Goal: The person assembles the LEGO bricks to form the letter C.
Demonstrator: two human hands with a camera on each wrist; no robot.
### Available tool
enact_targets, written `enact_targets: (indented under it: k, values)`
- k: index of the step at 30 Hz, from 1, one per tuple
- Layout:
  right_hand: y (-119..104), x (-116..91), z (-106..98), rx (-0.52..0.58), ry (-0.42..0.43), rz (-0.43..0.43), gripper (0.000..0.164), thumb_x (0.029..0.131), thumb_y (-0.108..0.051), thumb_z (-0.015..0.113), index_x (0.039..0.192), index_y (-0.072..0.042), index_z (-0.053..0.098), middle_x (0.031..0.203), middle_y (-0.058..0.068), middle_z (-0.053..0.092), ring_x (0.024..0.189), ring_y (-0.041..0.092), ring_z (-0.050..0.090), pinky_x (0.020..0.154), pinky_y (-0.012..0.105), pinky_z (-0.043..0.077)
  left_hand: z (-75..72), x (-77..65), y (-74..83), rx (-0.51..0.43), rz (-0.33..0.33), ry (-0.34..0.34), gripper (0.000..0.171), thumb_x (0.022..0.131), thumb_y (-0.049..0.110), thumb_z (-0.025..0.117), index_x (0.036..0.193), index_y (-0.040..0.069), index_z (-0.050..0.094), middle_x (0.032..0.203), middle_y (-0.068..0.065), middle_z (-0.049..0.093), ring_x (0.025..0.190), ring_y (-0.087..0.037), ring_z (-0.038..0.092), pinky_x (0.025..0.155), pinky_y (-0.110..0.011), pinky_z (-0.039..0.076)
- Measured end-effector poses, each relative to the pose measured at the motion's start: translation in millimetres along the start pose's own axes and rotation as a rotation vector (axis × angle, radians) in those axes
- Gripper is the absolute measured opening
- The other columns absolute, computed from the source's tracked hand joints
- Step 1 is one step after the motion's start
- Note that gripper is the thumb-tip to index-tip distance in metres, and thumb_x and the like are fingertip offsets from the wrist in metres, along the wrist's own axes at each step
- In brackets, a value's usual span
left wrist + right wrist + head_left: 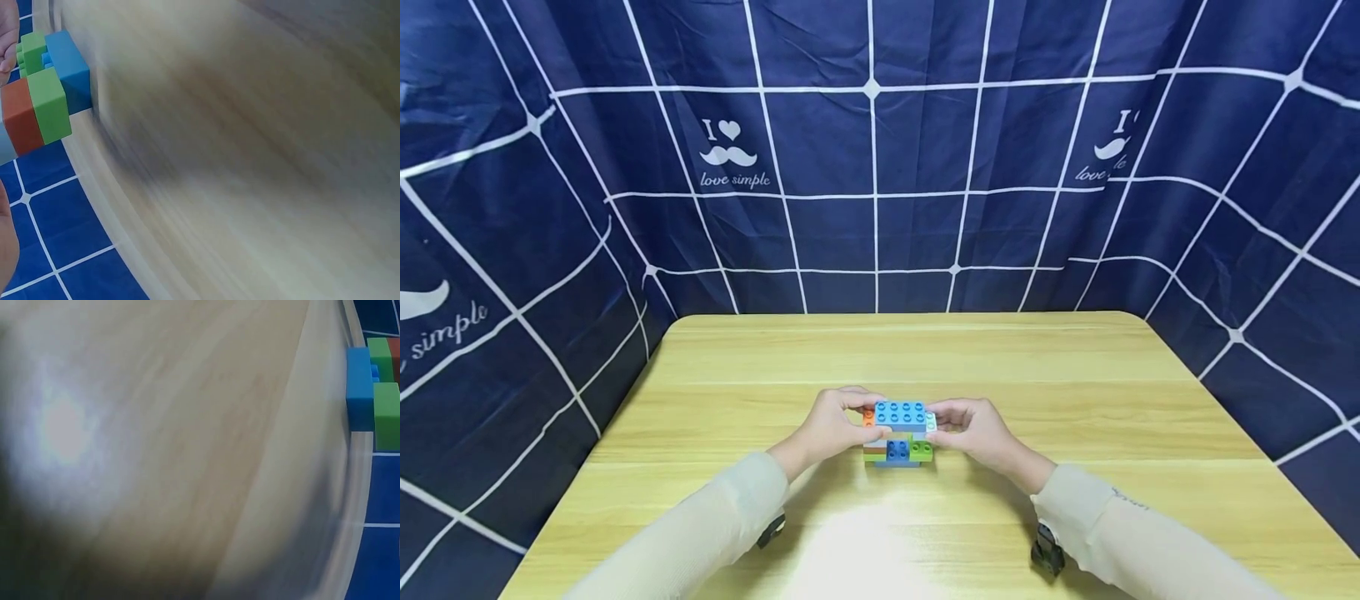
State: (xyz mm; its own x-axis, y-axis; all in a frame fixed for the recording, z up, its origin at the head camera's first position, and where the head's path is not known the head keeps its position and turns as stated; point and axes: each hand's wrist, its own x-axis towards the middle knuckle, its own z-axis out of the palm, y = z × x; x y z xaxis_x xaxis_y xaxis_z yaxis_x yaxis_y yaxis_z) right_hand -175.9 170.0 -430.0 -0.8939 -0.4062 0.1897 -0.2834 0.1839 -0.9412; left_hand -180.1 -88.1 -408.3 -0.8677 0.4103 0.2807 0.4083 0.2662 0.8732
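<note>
A small stack of toy building bricks stands on the table, topped by a blue brick (900,414) with its studs up. My left hand (838,421) pinches the blue brick's left end, beside an orange brick (868,417). From the other side, my right hand (973,427) pinches the pale mint brick (931,422), fingers behind and thumb in front. Lower down sit a green brick (921,451) and a reddish-brown brick (22,115). At the bottom is another blue brick (359,394). The fingers partly hide the upper bricks, and both wrist views catch only the stack's edge.
The wooden table (760,358) has rounded far corners and a bright glare near its front. A dark blue curtain (820,233) with white grid lines surrounds it at the back and both sides. Black wrist devices (1047,550) sit under the sleeves.
</note>
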Motion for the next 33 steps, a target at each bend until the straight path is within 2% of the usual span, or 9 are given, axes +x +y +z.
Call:
enact_targets:
  k: [6,9,14,24,33]
  values:
    - [2.6,-1.4,1.0,0.011,0.024,0.029,0.038,0.080,-0.006,0.076,0.113,0.008,0.063,0.100,0.017,0.068,0.086,0.019,0.066,0.076,0.029,0.055,-0.8,1.5,2.1,0.029,0.012,-0.005,0.037,0.071,0.014,0.085,0.105,0.005,0.073,0.100,-0.004,0.068,0.087,-0.016,0.059,0.080,-0.051,0.050]
    - [3.1,-1.4,1.5,0.013,0.030,0.015,0.038,0.080,-0.006,0.076,0.113,0.009,0.063,0.100,0.017,0.068,0.086,0.019,0.066,0.076,0.029,0.055,-1.2,1.9,2.3,0.029,0.014,-0.006,0.036,0.071,0.013,0.085,0.104,0.005,0.073,0.100,-0.004,0.068,0.087,-0.017,0.059,0.080,-0.052,0.050]
    - [4.1,-2.0,3.2,0.044,0.046,-0.008,0.039,0.078,-0.003,0.076,0.111,0.012,0.062,0.099,0.018,0.068,0.086,0.019,0.067,0.077,0.030,0.055,-1.3,2.4,1.1,0.034,0.009,-0.009,0.036,0.070,0.013,0.085,0.104,0.006,0.074,0.100,-0.002,0.068,0.089,-0.017,0.059,0.082,-0.052,0.049]
    - [6.6,-5.5,10.1,0.109,0.091,0.003,0.043,0.076,0.002,0.075,0.114,0.014,0.059,0.099,0.021,0.067,0.084,0.017,0.067,0.077,0.030,0.055,-1.7,1.7,0.9,0.041,0.005,-0.010,0.037,0.070,0.013,0.085,0.104,0.006,0.074,0.103,-0.002,0.068,0.095,-0.019,0.060,0.085,-0.048,0.049]
    - [8.9,-5.9,12.7,0.161,0.123,-0.005,0.044,0.073,0.007,0.075,0.112,0.018,0.058,0.098,0.021,0.068,0.084,0.015,0.066,0.078,0.029,0.055,-2.2,1.1,1.7,0.024,0.001,-0.014,0.038,0.071,0.014,0.085,0.105,0.006,0.073,0.103,-0.003,0.068,0.093,-0.019,0.060,0.084,-0.051,0.049]
